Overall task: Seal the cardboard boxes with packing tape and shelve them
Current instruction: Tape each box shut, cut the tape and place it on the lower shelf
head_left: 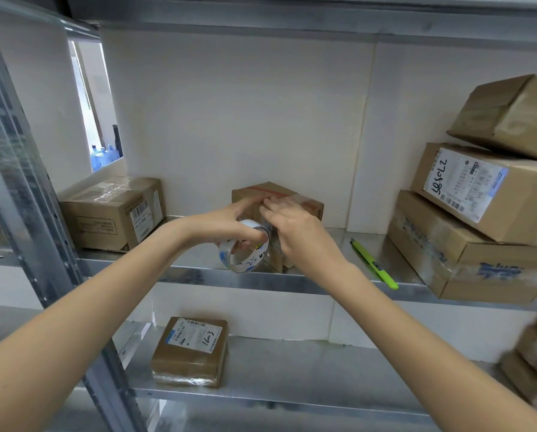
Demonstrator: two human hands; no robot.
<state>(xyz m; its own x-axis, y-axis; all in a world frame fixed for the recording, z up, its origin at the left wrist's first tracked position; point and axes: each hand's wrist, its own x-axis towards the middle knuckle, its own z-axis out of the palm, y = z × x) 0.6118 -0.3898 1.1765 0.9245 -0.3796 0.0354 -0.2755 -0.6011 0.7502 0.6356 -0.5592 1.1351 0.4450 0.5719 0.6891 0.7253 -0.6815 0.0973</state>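
Note:
A small cardboard box [304,202] stands on the middle metal shelf [323,283] near its front edge. My left hand [229,222] grips a roll of clear packing tape [245,254] just in front of the box, fingers through the core. A strip of tape runs from the roll up the box's front onto its top. My right hand [295,226] lies with straight fingers on the box's top front edge, pressing the tape down. Both hands hide most of the box's front.
A green box cutter [374,265] lies on the shelf to the right. Stacked boxes [479,219] fill the right end, one taped box [114,213] sits at the left. A labelled parcel [190,350] rests on the lower shelf. A shelf post [36,194] stands at left.

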